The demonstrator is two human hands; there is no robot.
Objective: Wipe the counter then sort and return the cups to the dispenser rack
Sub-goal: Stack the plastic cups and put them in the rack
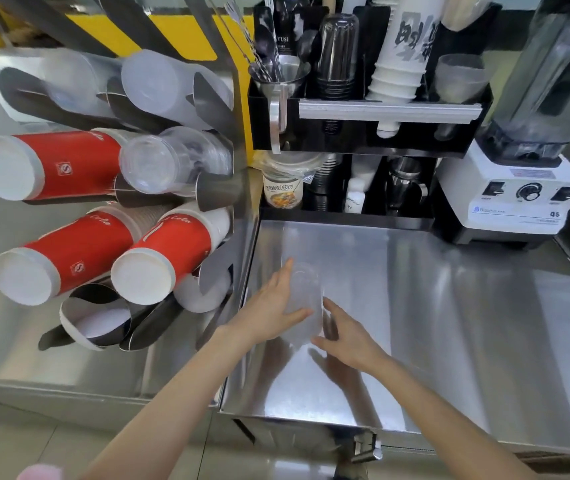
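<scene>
A clear plastic cup (306, 303), blurred and hard to make out, stands on the steel counter (432, 306) between both hands. The left hand (271, 306) cups its left side with fingers spread around it; the right hand (344, 332) presses flat-fingered against its right side near the base. To the left, the dispenser rack (214, 188) holds red paper cups (68, 164) and clear ones. Behind stand a black organiser (363, 133) and a white blender (515, 195).

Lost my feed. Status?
Left hand and right hand flank clear cup on counter; grip unclear. Rack left. Nothing in the way.
</scene>
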